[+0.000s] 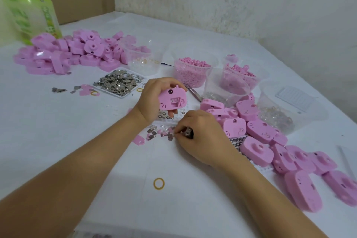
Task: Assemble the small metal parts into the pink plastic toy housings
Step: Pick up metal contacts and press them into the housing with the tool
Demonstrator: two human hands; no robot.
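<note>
Holding a pink housing (172, 101) up while picking metal pieces off the counter (96, 160).
Curled fingers (168, 84) of the left hand (152, 98) grip the housing from above and below, its recessed side facing the camera. The right hand (202, 137) pinches a small metal part (188, 133) down at the counter, just below the housing. Loose metal parts (154, 133) lie just left of its fingertips.

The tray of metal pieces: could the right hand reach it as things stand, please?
Probably not directly: the left hand, gripping a pink housing, sits between the tray and the right hand, which pinches a metal piece.
</note>
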